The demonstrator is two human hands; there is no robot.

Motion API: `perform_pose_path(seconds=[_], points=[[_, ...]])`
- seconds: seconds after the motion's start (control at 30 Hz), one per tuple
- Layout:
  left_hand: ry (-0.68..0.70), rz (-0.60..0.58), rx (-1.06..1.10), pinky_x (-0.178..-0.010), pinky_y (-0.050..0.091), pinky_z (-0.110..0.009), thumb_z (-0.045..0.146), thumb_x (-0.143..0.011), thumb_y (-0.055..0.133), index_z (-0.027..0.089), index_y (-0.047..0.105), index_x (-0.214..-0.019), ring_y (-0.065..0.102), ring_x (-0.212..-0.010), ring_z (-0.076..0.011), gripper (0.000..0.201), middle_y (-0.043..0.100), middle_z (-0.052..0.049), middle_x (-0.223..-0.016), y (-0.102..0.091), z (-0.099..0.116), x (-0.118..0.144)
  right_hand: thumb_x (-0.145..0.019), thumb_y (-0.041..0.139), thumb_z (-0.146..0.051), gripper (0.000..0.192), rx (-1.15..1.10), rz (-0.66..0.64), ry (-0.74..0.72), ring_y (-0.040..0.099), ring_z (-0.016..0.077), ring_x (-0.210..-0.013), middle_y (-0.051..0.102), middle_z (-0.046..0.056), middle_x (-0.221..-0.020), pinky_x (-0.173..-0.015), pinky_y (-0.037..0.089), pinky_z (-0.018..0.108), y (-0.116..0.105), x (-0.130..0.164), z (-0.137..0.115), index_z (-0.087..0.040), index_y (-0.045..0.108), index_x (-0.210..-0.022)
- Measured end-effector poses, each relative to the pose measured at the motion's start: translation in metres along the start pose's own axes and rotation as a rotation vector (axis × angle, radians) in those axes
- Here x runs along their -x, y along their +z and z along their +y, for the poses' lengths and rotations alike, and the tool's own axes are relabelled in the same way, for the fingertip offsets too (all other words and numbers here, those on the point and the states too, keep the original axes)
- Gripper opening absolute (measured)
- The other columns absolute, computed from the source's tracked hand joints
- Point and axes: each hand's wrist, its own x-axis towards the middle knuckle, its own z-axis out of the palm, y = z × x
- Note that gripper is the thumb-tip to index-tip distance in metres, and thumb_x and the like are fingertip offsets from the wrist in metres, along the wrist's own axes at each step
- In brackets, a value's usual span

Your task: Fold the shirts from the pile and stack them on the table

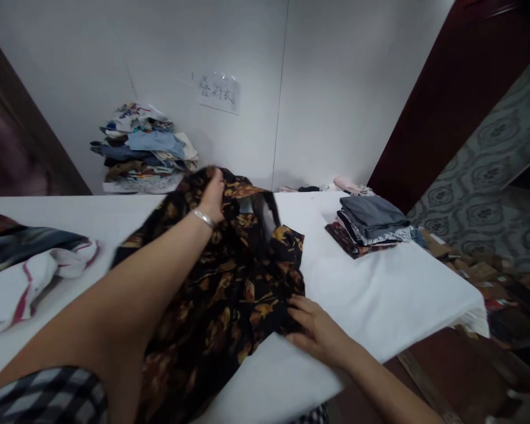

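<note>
White table, white wall, and a dark leaf-print shirt spread mid-table.
Left hand stretches to the far edge, fingers closed on the collar; right hand lies with fingers spread flat on the near hem. My worry: the collar grip looks light, so slack cloth could slide and bunch, or brush the folded stack nearby.
</note>
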Motion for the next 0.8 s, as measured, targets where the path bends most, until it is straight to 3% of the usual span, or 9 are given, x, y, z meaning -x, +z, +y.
perform_pose_path(seconds=[0.07,0.13,0.23,0.37,0.5,0.57,0.63,0.7,0.8], points=[[-0.057,-0.072,-0.008,-0.091,0.05,-0.04,0.067,-0.082,0.042,0.013,0.059,-0.113,0.063,-0.101,-0.0241,0.065,0.068,-0.014,-0.11,0.016,-0.027,0.014,-0.084,0.06,-0.048,0.059,0.011,-0.026,-0.014,0.041,0.0295,-0.132,0.05,0.018,-0.136,-0.107,0.039,0.045,0.001,0.002,-0.004,-0.015,0.052,-0.132],[-0.04,-0.106,-0.131,-0.094,0.048,-0.04,0.063,-0.079,0.051,0.016,0.061,-0.113,0.061,-0.107,-0.0253,0.059,0.067,-0.012,-0.116,0.017,-0.055,0.039,-0.083,0.062,-0.045,0.056,0.036,-0.022,-0.006,0.04,0.0314,-0.133,0.051,0.018,-0.136,-0.108,0.038,0.048,0.007,0.007,-0.005,-0.015,0.055,-0.13],[0.062,-0.073,-0.596,-0.098,0.045,-0.039,0.061,-0.078,0.051,0.02,0.061,-0.116,0.056,-0.115,-0.0268,0.057,0.063,-0.008,-0.123,-0.014,-0.079,0.083,-0.089,0.054,-0.027,0.026,0.046,0.048,-0.008,0.043,0.0297,-0.13,0.057,0.014,-0.13,-0.107,0.039,0.049,0.017,0.014,0.0,-0.018,0.066,-0.11],[0.118,-0.071,-1.0,-0.091,0.049,-0.037,0.059,-0.083,0.044,0.022,0.061,-0.115,0.062,-0.103,-0.0246,0.052,0.067,-0.006,-0.112,-0.069,-0.093,0.153,-0.09,0.051,-0.024,0.022,-0.093,0.165,-0.021,0.049,0.0254,-0.126,0.062,0.01,-0.124,-0.104,0.043,0.045,0.014,0.011,0.006,-0.023,0.066,-0.105],[0.11,-0.2,-1.21,-0.1,0.045,-0.038,0.058,-0.071,0.062,0.027,0.059,-0.123,0.056,-0.116,-0.0273,0.06,0.06,-0.006,-0.128,-0.087,-0.123,0.232,-0.087,0.057,-0.037,0.036,-0.18,0.354,0.142,0.051,0.0251,-0.123,0.058,0.01,-0.129,-0.105,0.041,0.045,-0.005,-0.009,0.015,-0.026,0.059,-0.122],[0.104,-0.2,-1.308,-0.104,0.042,-0.043,0.053,-0.065,0.07,0.03,0.055,-0.129,0.052,-0.122,-0.0307,0.07,0.056,-0.006,-0.134,-0.083,-0.141,0.259,-0.081,0.063,-0.043,0.055,-0.13,0.332,0.268,0.049,0.0282,-0.125,0.054,0.011,-0.134,-0.105,0.039,0.048,-0.007,-0.025,0.02,-0.024,0.052,-0.132],[0.108,-0.186,-1.359,-0.103,0.041,-0.046,0.045,-0.068,0.068,0.03,0.058,-0.126,0.051,-0.122,-0.0311,0.061,0.058,-0.007,-0.132,-0.078,-0.154,0.27,-0.076,0.068,-0.042,0.063,-0.089,0.217,0.346,0.05,0.0309,-0.122,0.056,0.012,-0.131,-0.102,0.041,0.049,-0.002,-0.043,0.022,-0.023,0.051,-0.134],[0.125,-0.188,-1.358,-0.099,0.043,-0.043,0.032,-0.075,0.058,0.028,0.066,-0.111,0.056,-0.116,-0.0276,0.037,0.063,-0.006,-0.123,-0.076,-0.157,0.267,-0.078,0.063,-0.035,0.041,-0.156,0.129,0.409,0.058,0.03,-0.11,0.067,0.01,-0.113,-0.095,0.045,0.046,0.002,-0.064,0.02,-0.021,0.064,-0.116],[0.116,-0.119,-1.275,-0.088,0.046,-0.035,0.016,-0.075,0.044,0.025,0.067,-0.09,0.062,-0.1,-0.0218,0.028,0.069,-0.004,-0.103,-0.085,-0.137,0.244,-0.078,0.057,-0.028,0.016,-0.589,0.235,0.527,0.066,0.0258,-0.085,0.072,0.005,-0.083,-0.082,0.052,0.041,-0.015,-0.094,0.013,-0.02,0.07,-0.082]])
